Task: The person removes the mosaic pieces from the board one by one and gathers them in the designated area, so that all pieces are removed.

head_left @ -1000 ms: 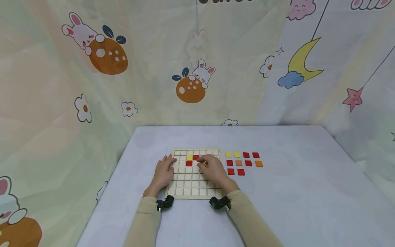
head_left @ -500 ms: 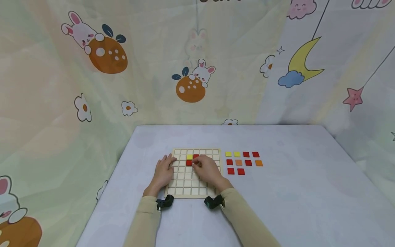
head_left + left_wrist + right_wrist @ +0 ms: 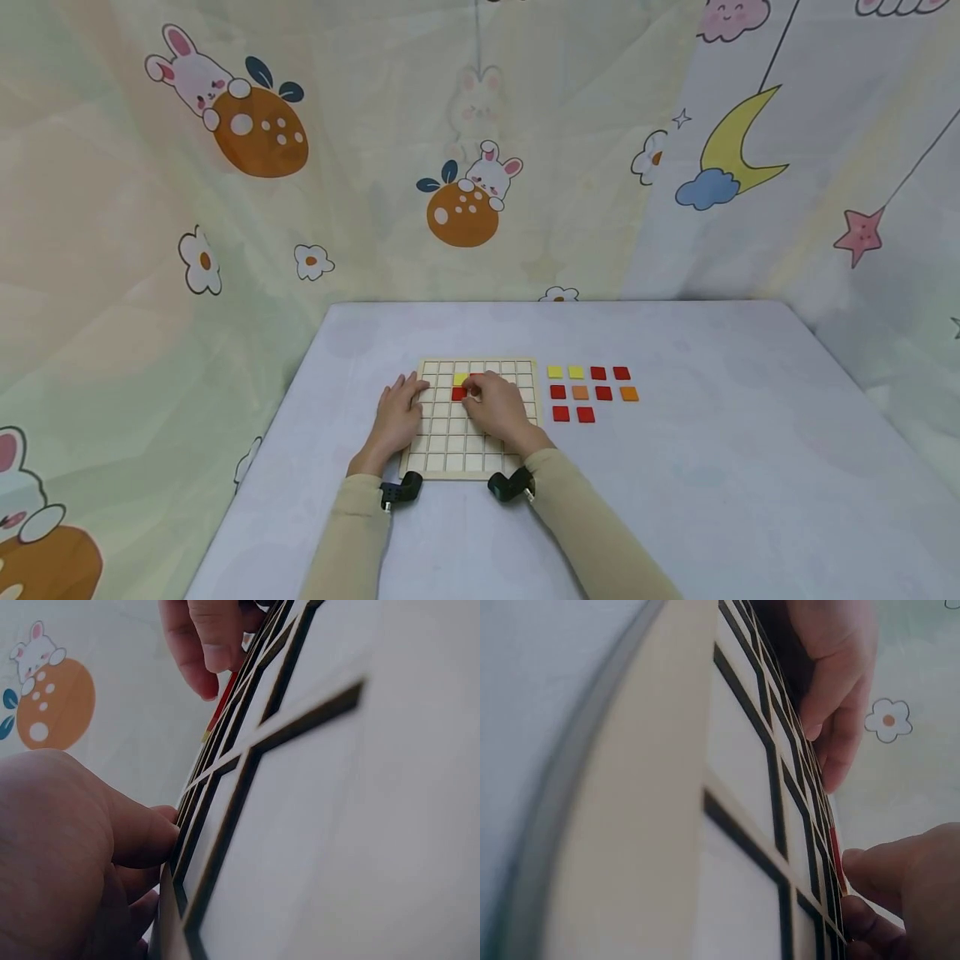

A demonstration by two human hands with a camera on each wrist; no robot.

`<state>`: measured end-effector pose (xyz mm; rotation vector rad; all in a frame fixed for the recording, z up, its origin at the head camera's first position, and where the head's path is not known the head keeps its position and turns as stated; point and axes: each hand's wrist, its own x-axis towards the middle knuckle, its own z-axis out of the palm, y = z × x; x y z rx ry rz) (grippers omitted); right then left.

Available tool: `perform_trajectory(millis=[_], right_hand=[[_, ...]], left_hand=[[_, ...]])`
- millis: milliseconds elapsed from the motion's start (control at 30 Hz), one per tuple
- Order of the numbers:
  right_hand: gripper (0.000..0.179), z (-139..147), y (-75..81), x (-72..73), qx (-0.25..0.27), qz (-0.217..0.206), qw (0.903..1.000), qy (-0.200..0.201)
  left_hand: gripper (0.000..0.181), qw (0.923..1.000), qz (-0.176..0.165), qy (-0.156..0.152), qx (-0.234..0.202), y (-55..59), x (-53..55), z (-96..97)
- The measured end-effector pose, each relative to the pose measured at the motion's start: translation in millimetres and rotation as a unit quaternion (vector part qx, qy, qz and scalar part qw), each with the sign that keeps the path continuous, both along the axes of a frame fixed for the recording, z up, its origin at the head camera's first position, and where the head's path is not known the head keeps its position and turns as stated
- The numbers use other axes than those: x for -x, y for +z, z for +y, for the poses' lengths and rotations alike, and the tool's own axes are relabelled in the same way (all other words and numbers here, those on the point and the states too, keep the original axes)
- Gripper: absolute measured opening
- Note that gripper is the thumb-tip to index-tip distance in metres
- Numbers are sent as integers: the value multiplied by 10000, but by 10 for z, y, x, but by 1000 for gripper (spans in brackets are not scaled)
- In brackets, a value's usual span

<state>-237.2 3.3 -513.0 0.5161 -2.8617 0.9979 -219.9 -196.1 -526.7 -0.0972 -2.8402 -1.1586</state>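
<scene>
The wooden grid board (image 3: 450,446) lies flat on the table. My left hand (image 3: 397,412) rests along its left edge; in the left wrist view its fingertips touch the rim. My right hand (image 3: 498,408) is over the upper middle of the grid, with thumb and index finger pinching a small red tile that is mostly hidden by the fingers. Set in the grid beside these fingertips are a yellow tile (image 3: 461,379) and a red tile (image 3: 458,394). Another red tile above them is largely covered by the hand. The right wrist view shows red (image 3: 836,851) against the fingertips.
To the right of the board lie several loose square tiles in three rows: yellow tiles (image 3: 575,372), red tiles (image 3: 585,414) and orange tiles (image 3: 629,393). A printed curtain (image 3: 375,167) hangs behind the white table (image 3: 712,458).
My right hand has moved left across the board, so its fingertips now reach the red tile and cover more of the one above. My left hand has stayed in place.
</scene>
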Motion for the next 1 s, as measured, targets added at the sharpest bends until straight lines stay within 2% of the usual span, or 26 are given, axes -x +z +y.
perform_trajectory(millis=[200, 500, 767, 1000], right_hand=[[25, -75, -19, 9, -373, 12, 9991, -188], [25, -145, 13, -18, -543, -70, 9978, -385], [22, -146, 17, -4, -198, 0, 9992, -336], [26, -156, -3, 8, -61, -36, 9997, -233]], left_hand=[[38, 10000, 38, -5, 15, -17, -5, -2], [38, 10000, 10, 24, 38, -39, -10, -14], [38, 10000, -76, -1, 21, -27, -5, -6], [38, 9999, 21, -46, 95, -14, 14, -6]])
